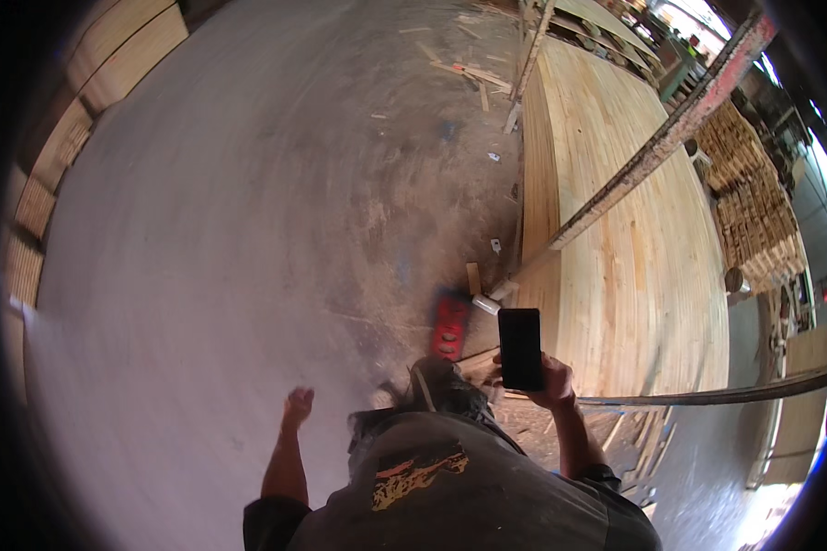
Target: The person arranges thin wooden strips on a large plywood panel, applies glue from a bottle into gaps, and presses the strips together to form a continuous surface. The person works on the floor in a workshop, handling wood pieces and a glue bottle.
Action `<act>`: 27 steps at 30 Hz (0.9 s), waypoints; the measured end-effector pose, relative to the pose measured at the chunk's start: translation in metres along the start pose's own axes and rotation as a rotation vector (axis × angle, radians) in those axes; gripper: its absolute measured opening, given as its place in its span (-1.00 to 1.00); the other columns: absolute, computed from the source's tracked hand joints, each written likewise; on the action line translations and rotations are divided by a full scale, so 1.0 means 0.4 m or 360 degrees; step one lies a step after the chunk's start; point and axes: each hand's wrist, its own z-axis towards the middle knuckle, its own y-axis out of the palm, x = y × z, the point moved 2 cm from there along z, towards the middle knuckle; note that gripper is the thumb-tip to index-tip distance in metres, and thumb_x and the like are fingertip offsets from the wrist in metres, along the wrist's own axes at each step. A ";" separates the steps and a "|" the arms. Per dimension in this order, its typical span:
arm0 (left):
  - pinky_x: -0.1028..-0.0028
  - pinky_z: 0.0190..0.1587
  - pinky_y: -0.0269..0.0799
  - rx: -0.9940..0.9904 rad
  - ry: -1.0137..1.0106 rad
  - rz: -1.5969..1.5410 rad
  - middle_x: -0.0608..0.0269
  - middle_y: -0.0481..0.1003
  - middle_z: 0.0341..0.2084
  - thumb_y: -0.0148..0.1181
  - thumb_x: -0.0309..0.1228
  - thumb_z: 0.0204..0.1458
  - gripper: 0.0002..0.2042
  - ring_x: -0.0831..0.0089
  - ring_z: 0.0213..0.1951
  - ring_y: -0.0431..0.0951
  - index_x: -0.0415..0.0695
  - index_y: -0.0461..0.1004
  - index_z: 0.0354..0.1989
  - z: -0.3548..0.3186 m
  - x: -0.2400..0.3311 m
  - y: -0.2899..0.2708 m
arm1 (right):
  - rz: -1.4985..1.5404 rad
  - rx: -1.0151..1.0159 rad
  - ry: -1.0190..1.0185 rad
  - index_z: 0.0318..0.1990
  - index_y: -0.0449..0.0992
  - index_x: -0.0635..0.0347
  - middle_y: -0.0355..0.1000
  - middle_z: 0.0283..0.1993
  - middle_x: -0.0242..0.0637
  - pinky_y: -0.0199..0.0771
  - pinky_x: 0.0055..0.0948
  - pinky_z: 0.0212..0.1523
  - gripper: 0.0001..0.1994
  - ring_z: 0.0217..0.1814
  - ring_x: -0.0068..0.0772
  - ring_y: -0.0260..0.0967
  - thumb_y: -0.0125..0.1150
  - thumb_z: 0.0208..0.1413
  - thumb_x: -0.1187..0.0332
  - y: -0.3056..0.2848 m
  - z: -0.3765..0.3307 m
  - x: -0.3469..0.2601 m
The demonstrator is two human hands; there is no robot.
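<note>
My right hand (557, 378) is closed around a black smartphone (521, 349), held upright in front of my body with its screen dark. Its fingers wrap the phone's lower right edge; some are hidden behind it. Out to the left, above the bare floor, hangs my left hand (299, 402), apart from any object. Motion smears its fingers, so I cannot make out whether they are curled or apart. Just right of the phone lies a big stack of pale wooden boards (629, 239).
A rusty metal pole (652, 151) slants across the board stack, and a dark bar (708, 397) crosses near its front end. A red object with holes (449, 329) is on the concrete floor (220, 211) ahead of me. Wood scraps (473, 73) lie farther off. More board stacks (138, 55) line the left.
</note>
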 end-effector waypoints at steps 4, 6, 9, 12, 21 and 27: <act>0.03 0.09 0.62 0.0495 0.0201 -0.0339 -0.03 0.72 -0.09 0.13 -0.21 0.50 -0.73 -0.04 0.02 0.74 -0.09 0.68 0.05 0.463 0.137 -0.433 | 0.0313 0.0088 -0.0370 0.54 0.37 0.22 0.55 0.34 0.09 0.67 0.16 0.20 -0.10 0.21 0.10 0.63 -0.09 0.47 -0.45 0.033 0.395 0.023; 0.06 0.07 0.62 0.0514 0.0196 -0.0654 0.00 0.71 -0.15 0.16 -0.21 0.49 -0.75 -0.01 -0.04 0.75 -0.10 0.66 0.02 0.694 0.206 -0.552 | 0.0446 0.0066 -0.0401 0.51 0.41 0.19 0.59 0.26 0.06 0.69 0.13 0.14 -0.13 0.13 0.07 0.65 -0.06 0.47 -0.45 0.042 0.597 0.013; 0.12 0.05 0.62 0.0816 0.0509 -0.0369 0.04 0.72 -0.22 0.17 -0.18 0.50 -0.76 -0.01 -0.08 0.76 -0.08 0.63 0.00 1.003 0.250 -0.618 | 0.0598 0.0066 -0.0422 0.50 0.41 0.14 0.63 0.19 0.08 0.70 0.10 0.11 -0.15 0.07 0.10 0.67 -0.01 0.46 -0.45 0.068 0.916 -0.051; 0.08 -0.01 0.63 0.0803 0.0560 0.0085 0.05 0.72 -0.18 0.13 -0.14 0.51 -0.74 -0.06 -0.08 0.75 -0.04 0.60 0.05 1.170 0.202 -0.600 | 0.0497 -0.0047 -0.0356 0.48 0.40 0.23 0.61 0.17 0.13 0.68 0.09 0.12 -0.16 0.06 0.11 0.66 -0.13 0.52 -0.41 0.089 1.240 -0.234; 0.26 -0.45 0.55 0.0202 0.0923 0.0748 0.20 0.56 -0.43 0.26 -0.01 0.45 -0.61 0.30 -0.45 0.60 -0.13 0.50 -0.17 1.180 0.119 -0.710 | 0.0736 -0.0180 -0.0265 0.44 0.41 0.26 0.61 0.11 0.17 0.74 0.04 0.03 -0.17 -0.02 0.11 0.69 -0.16 0.53 -0.40 0.110 2.062 -0.773; 0.28 -0.38 0.56 -0.0949 -0.0468 -0.0573 0.24 0.56 -0.41 0.21 0.00 0.47 -0.63 0.33 -0.41 0.60 -0.08 0.55 -0.18 1.758 0.153 -0.827 | 0.0667 -0.0043 -0.0365 0.44 0.42 0.27 0.62 0.11 0.22 0.74 0.11 -0.02 -0.20 -0.05 0.20 0.69 -0.19 0.56 -0.35 -0.008 2.622 -1.043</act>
